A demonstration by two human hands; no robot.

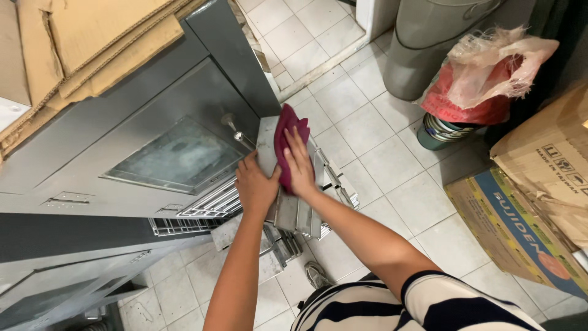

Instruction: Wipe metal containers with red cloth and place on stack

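Observation:
My right hand presses a dark red cloth flat against a grey metal tray held upright. My left hand grips that tray by its left edge. Below the hands, more metal trays and slatted racks lean stacked together on the tiled floor. The grey oven with a glass window in its door stands just left of the hands, its knob handle close to the tray.
Flattened cardboard lies on top of the oven. To the right stand a grey bin, a red and clear plastic bag over a tin, and cardboard boxes. My shoe shows on the white tiles.

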